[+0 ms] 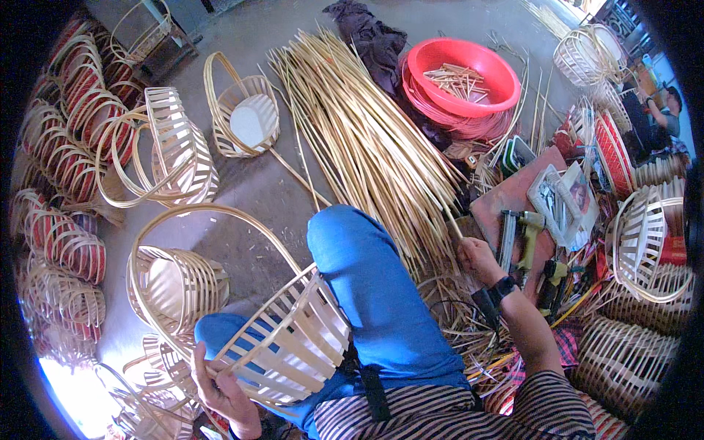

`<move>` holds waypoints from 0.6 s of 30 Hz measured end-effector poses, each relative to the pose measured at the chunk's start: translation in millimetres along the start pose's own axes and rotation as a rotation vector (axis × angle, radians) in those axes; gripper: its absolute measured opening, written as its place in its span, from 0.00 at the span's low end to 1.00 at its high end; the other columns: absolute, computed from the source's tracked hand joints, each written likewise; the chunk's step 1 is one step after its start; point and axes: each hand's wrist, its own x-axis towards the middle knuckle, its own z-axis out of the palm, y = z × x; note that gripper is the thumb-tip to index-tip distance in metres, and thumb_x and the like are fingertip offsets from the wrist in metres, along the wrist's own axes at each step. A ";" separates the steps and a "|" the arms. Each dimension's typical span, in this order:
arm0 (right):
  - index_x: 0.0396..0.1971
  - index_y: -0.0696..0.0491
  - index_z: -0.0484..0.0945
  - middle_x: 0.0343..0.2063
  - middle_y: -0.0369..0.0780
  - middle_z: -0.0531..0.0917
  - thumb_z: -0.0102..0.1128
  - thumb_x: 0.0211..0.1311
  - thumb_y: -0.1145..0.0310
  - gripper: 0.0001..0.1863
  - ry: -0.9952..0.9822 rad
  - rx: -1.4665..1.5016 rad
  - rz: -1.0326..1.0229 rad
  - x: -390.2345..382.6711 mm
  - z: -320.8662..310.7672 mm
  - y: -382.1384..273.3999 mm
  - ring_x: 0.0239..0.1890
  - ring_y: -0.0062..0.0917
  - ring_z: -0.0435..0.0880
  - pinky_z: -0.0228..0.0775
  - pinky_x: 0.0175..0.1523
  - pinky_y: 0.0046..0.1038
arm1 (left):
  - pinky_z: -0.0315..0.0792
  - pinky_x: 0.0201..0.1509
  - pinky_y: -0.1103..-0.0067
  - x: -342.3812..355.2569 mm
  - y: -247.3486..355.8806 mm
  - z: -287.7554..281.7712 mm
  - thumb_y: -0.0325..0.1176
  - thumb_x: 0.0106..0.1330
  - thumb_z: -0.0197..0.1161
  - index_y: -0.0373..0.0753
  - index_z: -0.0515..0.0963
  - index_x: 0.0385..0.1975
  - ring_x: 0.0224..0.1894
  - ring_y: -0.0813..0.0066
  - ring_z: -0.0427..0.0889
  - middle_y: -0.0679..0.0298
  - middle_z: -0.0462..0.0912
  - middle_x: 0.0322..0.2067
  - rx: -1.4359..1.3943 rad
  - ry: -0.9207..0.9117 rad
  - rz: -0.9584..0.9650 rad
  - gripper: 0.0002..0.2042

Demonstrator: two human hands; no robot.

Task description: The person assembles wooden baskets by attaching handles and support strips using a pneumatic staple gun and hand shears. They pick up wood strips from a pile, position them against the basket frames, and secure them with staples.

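Observation:
A woven bamboo basket [286,341] with an arched handle rests tilted across my lap against my blue-clad thighs. My left hand [221,385] grips its rim beside the foot of the handle. My right hand [477,257] is closed on a thin bamboo strip [449,213] at the lower right side of a long loose bundle of strips [359,139] lying on the floor. Beside that hand are a green nail gun [526,249] and a pink board [490,205].
Stacked red-and-cream baskets [62,242] line the left, with bare baskets [178,158] nearer. A red basin [458,92] holding short sticks is at the back. More baskets [638,238], scraps and tools crowd the right, where another person [664,114] is at the edge.

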 end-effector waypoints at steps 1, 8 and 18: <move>0.18 0.56 0.69 0.12 0.33 0.68 0.41 0.56 0.61 0.15 0.006 -0.081 -0.045 3.5 2.5 3.4 0.14 0.19 0.66 0.56 0.19 0.21 | 0.63 0.37 0.81 -2.5 -9.7 -3.8 0.32 0.56 0.41 0.31 0.62 0.47 0.29 0.77 0.67 0.58 0.71 0.34 -0.001 0.001 -0.042 0.20; 0.28 0.58 0.69 0.24 0.51 0.74 0.46 0.50 0.69 0.08 0.186 -0.552 -0.227 39.2 19.9 34.4 0.30 0.45 0.72 0.63 0.34 0.37 | 0.62 0.33 0.85 -5.5 -31.3 -16.3 0.36 0.60 0.40 0.33 0.61 0.49 0.29 0.80 0.66 0.62 0.69 0.33 0.030 0.187 -0.123 0.19; 0.35 0.56 0.64 0.27 0.50 0.73 0.47 0.46 0.72 0.13 0.169 -0.766 -0.094 49.1 42.8 32.6 0.32 0.44 0.72 0.63 0.36 0.37 | 0.61 0.33 0.85 -1.6 -19.5 -42.7 0.34 0.59 0.40 0.33 0.62 0.48 0.29 0.81 0.66 0.63 0.69 0.32 0.195 0.185 -0.244 0.18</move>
